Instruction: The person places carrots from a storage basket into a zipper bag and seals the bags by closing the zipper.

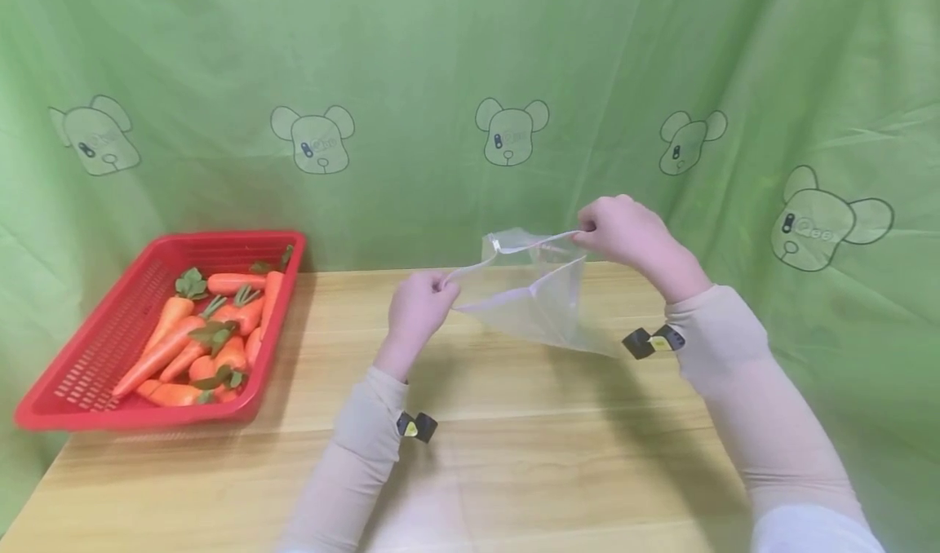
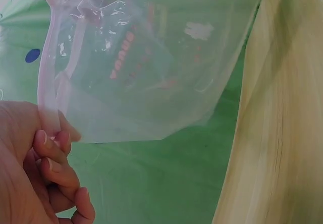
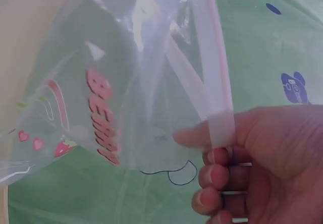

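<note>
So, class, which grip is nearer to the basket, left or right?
Left. The left grip pinches the bag by its edge, to the right of the basket; the right grip pinches the bag's other side, farther right.

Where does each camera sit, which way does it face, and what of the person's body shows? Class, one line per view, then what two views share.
Head: on the head, facing forward and down at the table, red basket, carrots and clear bag; left hand, right hand and sleeves show.
Left wrist: on that wrist, facing the bag; part of the left hand shows, fingers included.
Right wrist: on that wrist, facing the bag; part of the right hand shows, fingers included.
Both wrist views share the bag and green curtain.
</note>
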A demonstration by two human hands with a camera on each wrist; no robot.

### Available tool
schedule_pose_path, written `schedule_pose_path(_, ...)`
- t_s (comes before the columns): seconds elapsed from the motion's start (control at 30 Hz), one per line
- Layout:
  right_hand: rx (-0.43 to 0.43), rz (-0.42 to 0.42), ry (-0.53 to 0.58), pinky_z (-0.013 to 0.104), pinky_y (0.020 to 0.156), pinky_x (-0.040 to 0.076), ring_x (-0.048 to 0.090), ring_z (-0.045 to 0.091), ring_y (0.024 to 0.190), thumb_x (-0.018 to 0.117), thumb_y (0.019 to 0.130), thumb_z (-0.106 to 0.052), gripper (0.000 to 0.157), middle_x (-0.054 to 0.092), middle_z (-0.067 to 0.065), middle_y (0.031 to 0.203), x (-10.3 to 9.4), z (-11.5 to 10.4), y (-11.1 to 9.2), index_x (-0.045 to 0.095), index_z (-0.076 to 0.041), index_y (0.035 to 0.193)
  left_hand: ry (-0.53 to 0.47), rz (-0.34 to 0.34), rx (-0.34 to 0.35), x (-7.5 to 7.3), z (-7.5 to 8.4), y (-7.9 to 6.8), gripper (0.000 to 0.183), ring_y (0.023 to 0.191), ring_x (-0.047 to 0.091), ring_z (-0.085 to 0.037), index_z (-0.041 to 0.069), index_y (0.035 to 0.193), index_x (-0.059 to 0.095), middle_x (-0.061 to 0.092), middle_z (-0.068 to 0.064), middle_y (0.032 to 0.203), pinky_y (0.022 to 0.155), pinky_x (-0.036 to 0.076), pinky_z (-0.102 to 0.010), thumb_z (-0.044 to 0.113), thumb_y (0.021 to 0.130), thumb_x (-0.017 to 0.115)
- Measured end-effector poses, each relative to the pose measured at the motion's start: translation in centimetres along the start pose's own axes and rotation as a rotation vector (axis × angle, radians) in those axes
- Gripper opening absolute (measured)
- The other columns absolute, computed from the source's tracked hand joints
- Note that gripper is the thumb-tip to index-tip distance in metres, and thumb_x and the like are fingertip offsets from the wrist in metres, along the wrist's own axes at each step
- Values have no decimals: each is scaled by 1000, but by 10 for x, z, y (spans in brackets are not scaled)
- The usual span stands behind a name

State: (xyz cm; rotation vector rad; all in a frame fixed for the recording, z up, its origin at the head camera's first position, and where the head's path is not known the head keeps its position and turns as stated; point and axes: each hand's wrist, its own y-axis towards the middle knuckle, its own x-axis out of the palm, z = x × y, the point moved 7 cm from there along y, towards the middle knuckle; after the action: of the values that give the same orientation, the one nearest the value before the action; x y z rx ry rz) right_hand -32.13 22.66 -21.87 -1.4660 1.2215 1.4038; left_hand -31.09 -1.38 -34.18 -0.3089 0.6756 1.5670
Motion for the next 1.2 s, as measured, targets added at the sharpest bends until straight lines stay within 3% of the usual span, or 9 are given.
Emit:
schedule_pose_path(0.2, -140, -36, 21, 26, 50, 30, 35, 11, 52, 60, 93, -22, 37, 36, -4, 54, 6, -29, -4, 42, -15, 61, -43, -29, 38, 4, 6, -2, 28, 46, 36, -10, 16, 62, 53, 44, 6, 53, 41, 26, -21, 22, 89, 55)
schedule_pose_path(0.4, -273, -30, -3, 24, 50, 31, 37, 10, 52, 62, 93, -23, 37, 39, -5, 55, 13, -64, -4, 45, -16, 62, -53, -11, 104, 7, 19, -5, 34, 45, 35, -10, 17, 59, 50, 42, 7, 50, 42, 26, -21, 26, 92, 53)
schedule_pose_path(0.53, -344, -41, -16, 24, 50, 31, 37, 9, 53, 62, 93, -21, 38, 39, -5, 55, 15, -81, -6, 42, -17, 61, -49, -18, 104, 8, 20, -6, 34, 45, 36, -9, 15, 63, 55, 43, 6, 52, 42, 26, -21, 28, 95, 54)
schedule_pose_path(0.83, -219, -14, -42, 25, 51, 30, 36, 12, 53, 61, 92, -20, 36, 36, -3, 56, 10, -67, 5, 40, -16, 62, -30, -30, 51, 1, 1, -2, 31, 47, 38, -10, 13, 70, 62, 47, 6, 55, 43, 28, -21, 32, 95, 57)
schedule_pose_path(1.2, -181, 8, -9, 28, 55, 33, 45, 16, 62, 60, 89, -20, 21, 46, 0, 65, 16, -51, 15, 48, -13, 73, -97, -15, -12, -24, -29, 4, 30, 53, 51, -14, 9, 74, 64, 62, -4, 65, 44, 35, -23, 31, 94, 58)
